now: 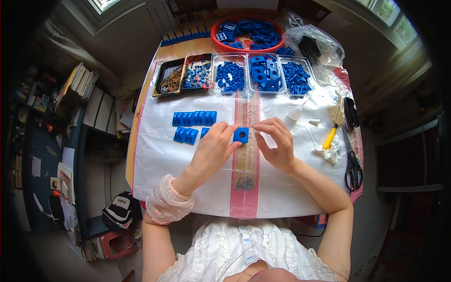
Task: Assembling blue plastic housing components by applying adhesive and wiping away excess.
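Left of a square blue plastic block with a round hole (241,135), finished blocks (193,118) lie in two rows on the tabletop (159,155); left hand (212,149) pinches the block, right hand (277,143) pinches something tiny beside it, trays of loose parts (265,73) remaining.

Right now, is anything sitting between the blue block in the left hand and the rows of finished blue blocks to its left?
Nothing visible. The left hand holds the blue block at its fingertips; only bare white mat lies toward the rows of blue blocks, though the hand hides part of them.
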{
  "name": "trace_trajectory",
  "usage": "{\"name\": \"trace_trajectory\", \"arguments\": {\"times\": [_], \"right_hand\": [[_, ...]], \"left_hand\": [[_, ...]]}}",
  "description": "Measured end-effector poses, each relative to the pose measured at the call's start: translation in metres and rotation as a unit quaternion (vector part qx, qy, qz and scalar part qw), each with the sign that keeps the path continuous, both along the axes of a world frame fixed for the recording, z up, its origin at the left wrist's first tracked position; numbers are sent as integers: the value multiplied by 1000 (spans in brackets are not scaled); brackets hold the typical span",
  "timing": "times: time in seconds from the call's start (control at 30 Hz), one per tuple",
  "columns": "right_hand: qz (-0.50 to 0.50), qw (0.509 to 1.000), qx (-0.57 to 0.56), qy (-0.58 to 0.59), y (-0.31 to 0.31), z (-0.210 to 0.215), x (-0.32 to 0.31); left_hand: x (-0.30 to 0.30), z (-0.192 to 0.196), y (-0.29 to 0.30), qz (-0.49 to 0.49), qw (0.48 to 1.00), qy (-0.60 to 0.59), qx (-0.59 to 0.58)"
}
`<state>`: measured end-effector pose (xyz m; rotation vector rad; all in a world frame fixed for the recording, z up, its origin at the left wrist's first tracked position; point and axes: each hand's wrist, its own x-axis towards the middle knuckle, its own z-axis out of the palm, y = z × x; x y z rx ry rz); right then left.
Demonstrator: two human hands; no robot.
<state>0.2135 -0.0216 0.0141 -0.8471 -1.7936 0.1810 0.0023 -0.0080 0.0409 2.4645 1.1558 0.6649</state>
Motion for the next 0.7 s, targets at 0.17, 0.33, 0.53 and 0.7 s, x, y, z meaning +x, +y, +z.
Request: {"name": "trace_trajectory", "arguments": {"times": [0.17,0.33,0.53,0.7], "right_hand": [[-14,995,92,18,3,28,12],[-38,993,93,61,2,53,27],[-50,996,22,70,1,65,33],[-32,996,-82,13,-1,69,26]], "left_hand": [[3,-14,8,-1,1000,-10,-9],[2,-18,12,-3,998,-16,-57],[-1,-12,13,12,997,-26,-77],[-3,-10,14,8,997,-38,-70]]}}
